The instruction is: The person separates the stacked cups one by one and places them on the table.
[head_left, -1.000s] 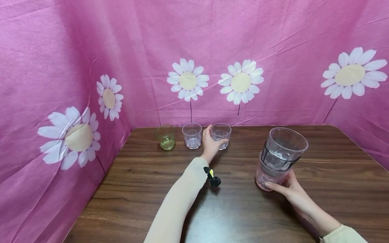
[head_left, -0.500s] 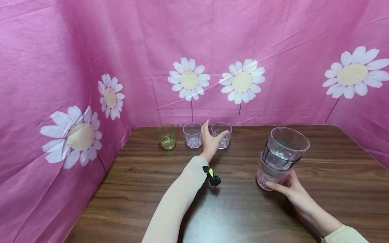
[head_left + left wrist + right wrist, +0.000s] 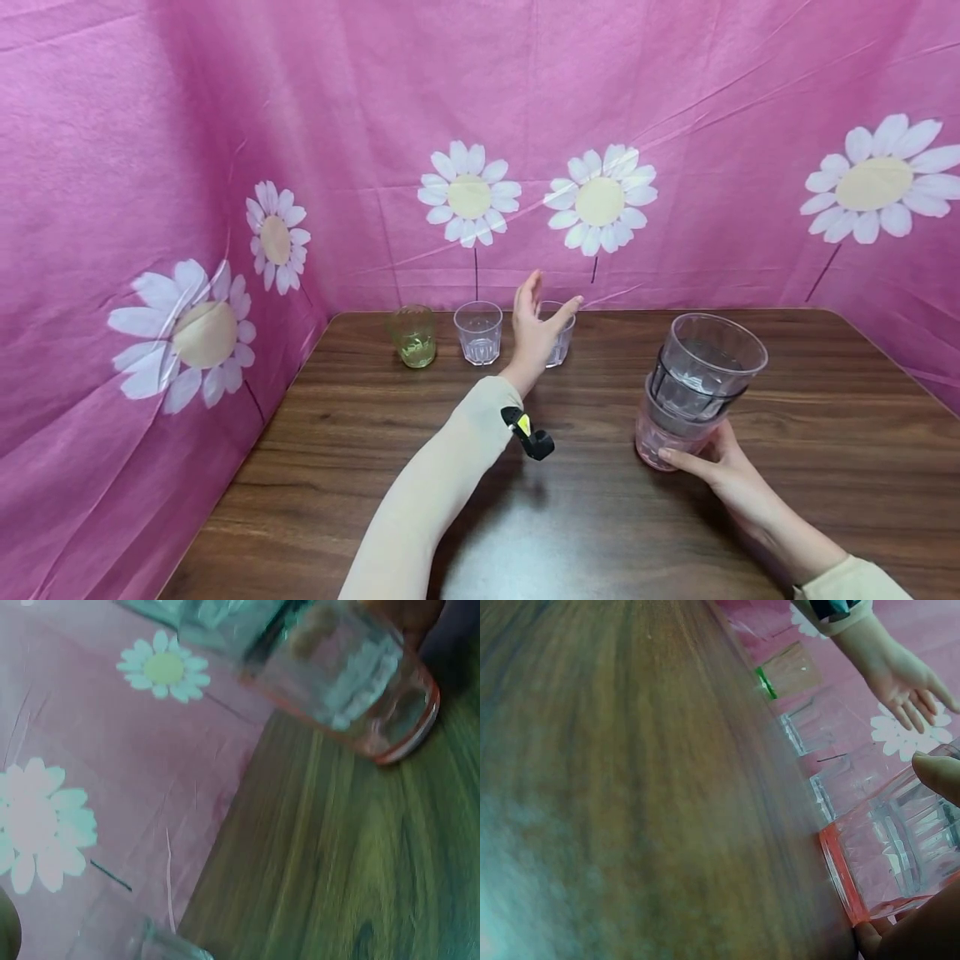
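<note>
My left hand hovers with spread fingers at a clear plastic cup, partly covering it in the head view. In the right wrist view the same hand is raised above the row of cups, holding nothing. My right hand grips the pink cup at the bottom of a stack, thumb across its near side. Nested in the pink cup is a grey cup with a dark rim, and a clear cup sits on top. The stack leans slightly to the right.
Left of the nearest clear cup stand another clear cup and a green cup, in a row along the back edge of the wooden table. A pink curtain with daisies hangs close behind and at the sides.
My left hand has let go of the right-hand clear cup and lifted up and slightly right, fingers spreading. The cup stays standing. My right hand and its stack have hardly moved.
</note>
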`<state>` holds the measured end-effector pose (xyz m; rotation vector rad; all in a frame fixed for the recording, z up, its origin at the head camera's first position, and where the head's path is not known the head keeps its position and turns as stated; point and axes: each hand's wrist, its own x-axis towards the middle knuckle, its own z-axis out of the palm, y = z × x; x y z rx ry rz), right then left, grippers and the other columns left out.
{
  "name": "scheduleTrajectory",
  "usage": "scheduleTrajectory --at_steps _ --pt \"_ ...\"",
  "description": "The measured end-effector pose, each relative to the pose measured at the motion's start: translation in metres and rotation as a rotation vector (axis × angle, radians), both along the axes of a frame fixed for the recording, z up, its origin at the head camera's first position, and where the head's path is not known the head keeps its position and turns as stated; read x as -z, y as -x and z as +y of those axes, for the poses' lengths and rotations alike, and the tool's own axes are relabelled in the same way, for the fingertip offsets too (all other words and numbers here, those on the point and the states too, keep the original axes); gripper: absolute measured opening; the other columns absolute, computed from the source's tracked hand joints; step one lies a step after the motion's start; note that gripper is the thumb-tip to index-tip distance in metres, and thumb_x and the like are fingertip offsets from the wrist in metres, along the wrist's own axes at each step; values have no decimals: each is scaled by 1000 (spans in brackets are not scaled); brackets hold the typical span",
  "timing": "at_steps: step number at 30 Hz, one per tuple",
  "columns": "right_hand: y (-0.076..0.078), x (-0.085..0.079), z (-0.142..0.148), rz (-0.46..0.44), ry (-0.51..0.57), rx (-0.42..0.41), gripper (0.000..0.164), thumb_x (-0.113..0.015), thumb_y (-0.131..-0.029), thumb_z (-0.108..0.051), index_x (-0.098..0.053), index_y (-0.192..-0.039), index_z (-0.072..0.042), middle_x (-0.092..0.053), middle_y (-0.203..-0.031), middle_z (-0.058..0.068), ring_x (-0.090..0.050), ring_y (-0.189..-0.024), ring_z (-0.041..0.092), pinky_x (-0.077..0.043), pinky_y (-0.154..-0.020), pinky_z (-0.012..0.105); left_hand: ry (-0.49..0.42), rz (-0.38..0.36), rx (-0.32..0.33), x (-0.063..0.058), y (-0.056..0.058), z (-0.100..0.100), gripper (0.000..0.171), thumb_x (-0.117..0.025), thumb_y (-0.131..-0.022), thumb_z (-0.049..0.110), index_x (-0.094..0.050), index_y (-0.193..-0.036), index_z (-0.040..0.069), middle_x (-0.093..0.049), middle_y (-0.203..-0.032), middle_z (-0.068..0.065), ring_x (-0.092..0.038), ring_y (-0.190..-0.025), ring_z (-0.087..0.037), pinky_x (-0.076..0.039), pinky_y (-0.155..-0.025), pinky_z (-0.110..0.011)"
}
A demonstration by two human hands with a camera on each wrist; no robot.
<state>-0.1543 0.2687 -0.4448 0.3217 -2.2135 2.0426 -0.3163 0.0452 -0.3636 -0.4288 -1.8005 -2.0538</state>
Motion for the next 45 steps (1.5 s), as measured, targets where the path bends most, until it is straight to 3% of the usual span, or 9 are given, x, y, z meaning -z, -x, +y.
scheduleTrajectory --at_steps 4,12,20,25,34,40,45 --pt "0 0 0 2 -1 0 68 -62 -90 11 -35 -139 -28 -59 -124 -16 -54 -110 -1 -41 -87 10 -45 -30 83 -8 -8 6 74 -77 -85 6 -38 -146 -6 -45 -147 -18 -42 -138 -27 -33 -115 -27" --pt "0 0 0 10 10 -6 67 -62 -90 12 -36 -139 -27 -60 -124 -15 -55 -109 0 -42 -87 11 13 -115 307 -20 -33 21 69 -73 -88 7 -40 -148 2 -48 -148 -14 -46 -135 -18 -36 -110 -21" --pt "0 -1 0 0 3 -4 68 -62 -90 10 -35 -140 -29 -60 -124 -16 -55 -110 0 -41 -87 11 66 -84 537 -26 -58 32 64 -67 -91 1 -40 -149 4 -52 -143 3 -46 -129 0 -36 -110 -20" --pt "1 -1 1 -14 -12 5 69 -63 -91 8 -34 -140 -30 -59 -123 -18 -53 -110 -2 -39 -87 11 106 -45 622 -27 -68 37 64 -65 -91 -4 -38 -149 2 -52 -144 -1 -47 -129 -1 -36 -109 -19" --pt "1 -1 1 -16 -3 -10 69 -62 -91 9 -32 -140 -30 -58 -125 -17 -53 -111 -2 -39 -87 11 202 -27 681 -27 -82 41 69 -70 -89 -3 -38 -149 2 -49 -144 2 -46 -128 0 -36 -107 -16" --pt "1 -1 2 -17 12 -13 69 -62 -91 10 -34 -139 -30 -60 -123 -17 -54 -110 -2 -40 -87 10 291 -22 633 -28 -83 45 76 -77 -84 3 -40 -149 7 -46 -146 9 -45 -128 0 -37 -106 -15" --pt "2 0 2 -16 1 -16 69 -61 -91 9 -33 -140 -30 -59 -124 -17 -53 -111 -2 -39 -87 10 357 52 576 -27 -81 51 83 -84 -77 5 -41 -149 5 -50 -140 7 -47 -126 1 -38 -104 -14"
